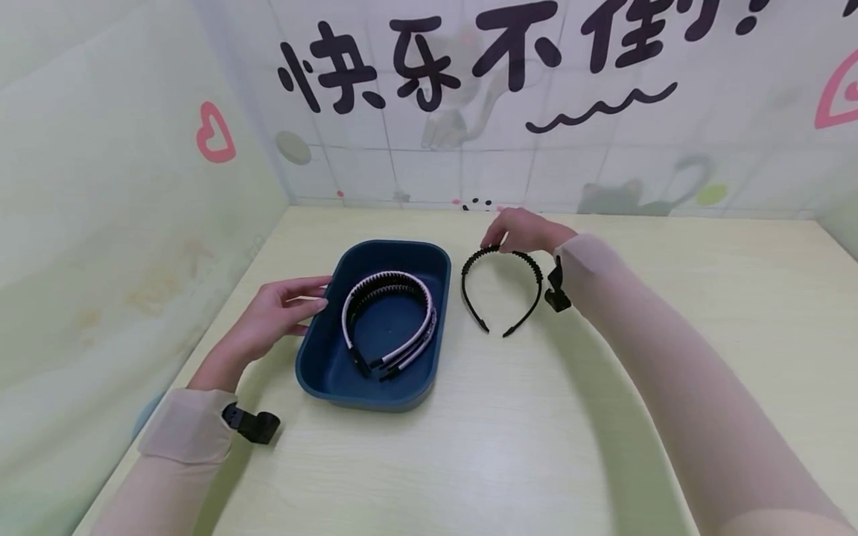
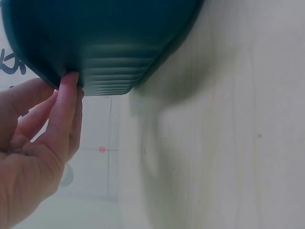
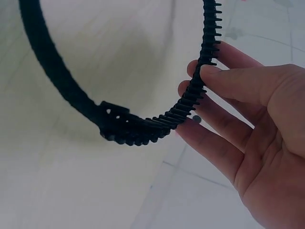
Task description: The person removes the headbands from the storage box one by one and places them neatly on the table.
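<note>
Pale wood-grain tabletop [image 1: 523, 447] is bearing a dark-blue rounded plastic bin [image 1: 395, 257], whose rim the left hand [image 1: 275, 309] is gripping. White and black headbands [image 1: 389, 275] are already lying inside; seemingly one black ridged plastic headband [image 3: 143, 129] is remaining just beside, the right hand [image 1: 526, 229] pinching it.

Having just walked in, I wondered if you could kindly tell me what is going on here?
A person is handling headbands at a table. The right hand pinches a black headband by its ridged top, just to the right of a blue tub. The left hand holds the tub's left edge. Inside the tub lie other headbands, white and black ones among them.
</note>
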Available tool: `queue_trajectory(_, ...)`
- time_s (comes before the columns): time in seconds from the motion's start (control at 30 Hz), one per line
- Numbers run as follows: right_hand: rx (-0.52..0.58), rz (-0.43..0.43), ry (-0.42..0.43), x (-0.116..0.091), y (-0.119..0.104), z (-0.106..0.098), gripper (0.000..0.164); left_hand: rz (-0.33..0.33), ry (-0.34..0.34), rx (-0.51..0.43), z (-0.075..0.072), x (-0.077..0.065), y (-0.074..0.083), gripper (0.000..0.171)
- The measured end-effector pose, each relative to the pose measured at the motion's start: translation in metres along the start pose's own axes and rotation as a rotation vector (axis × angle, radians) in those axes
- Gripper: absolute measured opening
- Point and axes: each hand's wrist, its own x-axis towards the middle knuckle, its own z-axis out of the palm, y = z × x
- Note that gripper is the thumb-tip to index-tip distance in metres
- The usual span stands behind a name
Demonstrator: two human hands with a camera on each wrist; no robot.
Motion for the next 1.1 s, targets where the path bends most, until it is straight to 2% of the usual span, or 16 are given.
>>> queue_trajectory(0.27,0.010,-0.016,-0.003,0.006,0.010,0.010,0.032,0.001,-0.003,-0.005,0.000,0.000,0.000,0.053)
queue_trajectory(0.67,0.029,0.041,-0.001,0.007,0.013,0.017,0.033,0.004,-0.007,-0.003,-0.001,-0.001,0.000,0.053)
queue_trajectory(0.93,0.019,0.016,0.023,0.005,0.016,0.020,0.033,0.007,-0.001,-0.005,-0.001,-0.001,0.000,0.053)
queue_trajectory(1.1,0.021,0.040,0.022,0.005,0.018,0.022,0.036,0.010,-0.001,0.002,-0.001,-0.001,0.000,0.053)
